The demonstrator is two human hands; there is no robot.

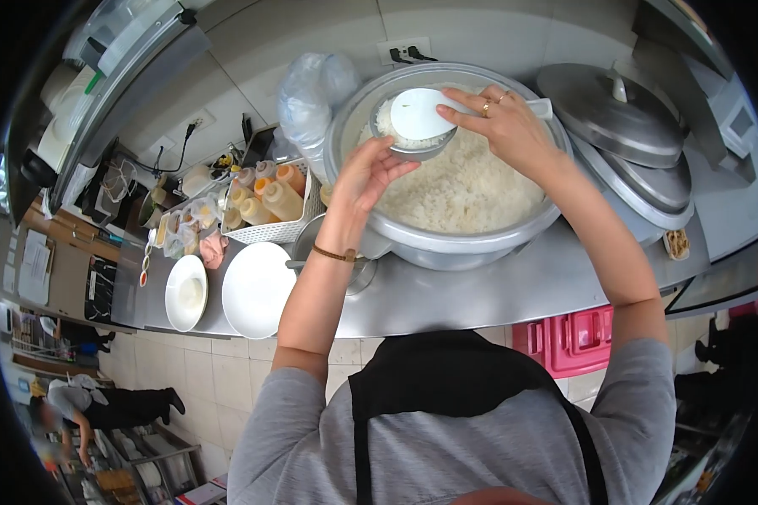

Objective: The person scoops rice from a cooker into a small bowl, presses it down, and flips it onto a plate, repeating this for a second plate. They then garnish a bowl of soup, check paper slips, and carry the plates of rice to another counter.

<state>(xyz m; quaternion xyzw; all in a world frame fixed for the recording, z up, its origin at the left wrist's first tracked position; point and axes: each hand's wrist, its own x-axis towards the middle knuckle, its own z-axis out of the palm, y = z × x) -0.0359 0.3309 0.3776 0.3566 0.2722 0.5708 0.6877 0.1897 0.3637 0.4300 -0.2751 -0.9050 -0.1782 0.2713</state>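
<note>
A large metal pot (472, 244) full of cooked white rice (472, 192) stands on the counter in front of me. Over its far left part, my left hand (370, 172) grips a small metal bowl (429, 153) from the near left side, fingers partly curled under it. Rice fills the bowl. My right hand (509, 126) is closed around the handle of a white rice paddle (417, 114), whose blade lies over the top of the bowl and covers part of the rice. Two white plates, a large one (253, 290) and a smaller one (186, 293), are left of my left forearm.
A white basket (290, 225) holds several sauce bottles left of the pot. Behind it stands a clear plastic bag (312, 97). Metal lids (619, 118) are stacked at the right. A pink container (573, 341) sits below the counter. Another person (109, 404) stands at the far left.
</note>
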